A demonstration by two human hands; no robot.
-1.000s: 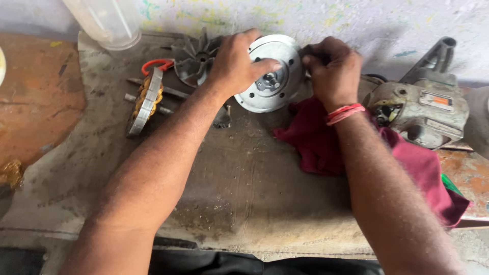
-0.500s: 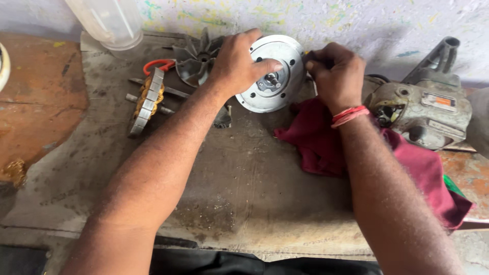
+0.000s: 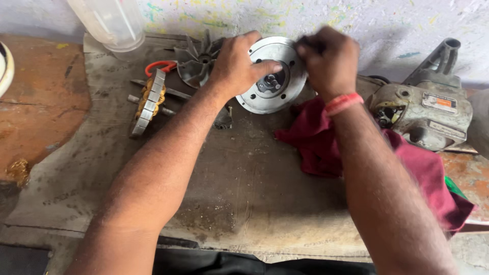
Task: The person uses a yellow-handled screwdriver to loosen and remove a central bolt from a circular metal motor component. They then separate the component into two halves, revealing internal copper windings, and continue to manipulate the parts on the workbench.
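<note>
Your left hand [image 3: 239,63] lies across the round metal disc [image 3: 272,76] at the back of the counter [image 3: 244,183], fingers spread over its face. Your right hand [image 3: 328,58] is bunched at the disc's upper right edge, fingers together, blurred; whether they pinch anything, you cannot tell. A red rag [image 3: 316,142] lies just beside it.
</note>
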